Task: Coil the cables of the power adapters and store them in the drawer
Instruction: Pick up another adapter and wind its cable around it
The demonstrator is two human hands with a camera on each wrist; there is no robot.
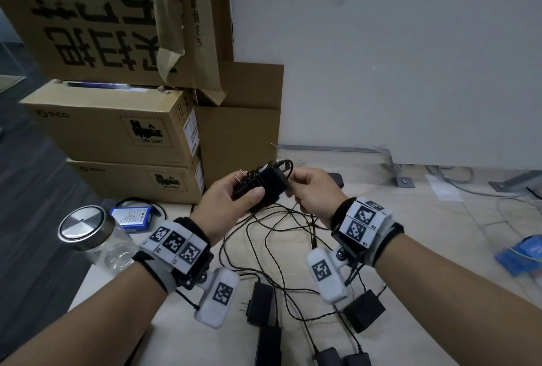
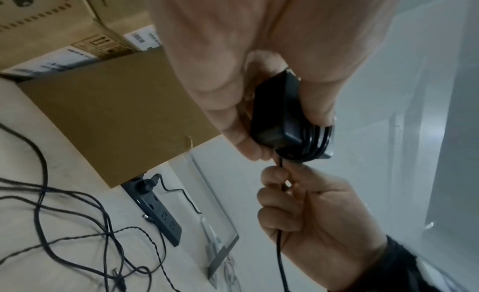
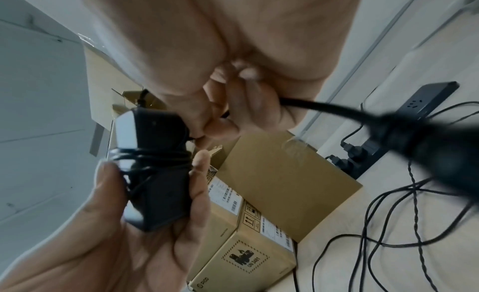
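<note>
**Inspector A:** Left hand [image 1: 231, 204]: fingers [image 3: 199, 173] curled round a black rectangular power adapter [image 1: 265, 185], thumb laid along its near face, the other fingers behind it. Firm hold, palm turned inward, wrist raised above the pale wooden table [image 1: 410, 248].

**Inspector B:** Confirmed. Several turns of thin black cable [image 3: 150, 156] lie wrapped round the adapter's middle. Two metal plug prongs [image 1: 239, 175] project from the end on the person's left.

**Inspector A:** Right hand [image 1: 313, 192]: thumb and forefinger closed narrowly, pinching the free run of that cable just beside the adapter's end; the remaining fingers [image 2: 274, 212] are curled in towards the palm, and the cable passes down through them. Hand level with the left one, both held up in front of the chest, well above the table.

**Inspector B:** Agreed. The adapter sits between the two hands, clear of the table.

**Inspector A:** Below the hands: a tangle of loose black cables [image 1: 278, 233] on the table, with further black adapter blocks [image 1: 363, 310] near the front edge.

**Inspector B:** Also noted: stacked brown cardboard boxes [image 1: 117, 131] at left, a clear jar with a metal lid [image 1: 85, 226], a blue flat pack [image 1: 132, 216], and a black power strip [image 2: 160, 216] by the white partition [image 1: 410, 57].
</note>
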